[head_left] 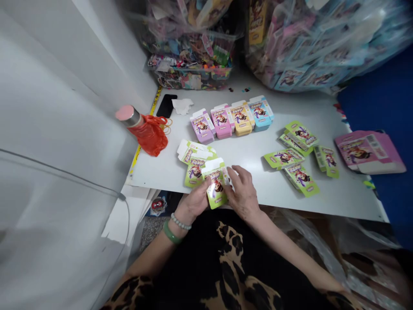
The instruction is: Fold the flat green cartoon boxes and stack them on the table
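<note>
Over the front edge of the table [238, 159], our left hand [195, 200] pinches the green carton [216, 192], likely for steadiness, while our half-curled right hand [243, 192] touches its side; whether it grips, we cannot tell.

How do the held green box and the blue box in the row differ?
The green box is between the left hand and right hand; the blue box rests on the table. The green box is nearer; the blue box sits farther back. Both show a cartoon figure.
</note>
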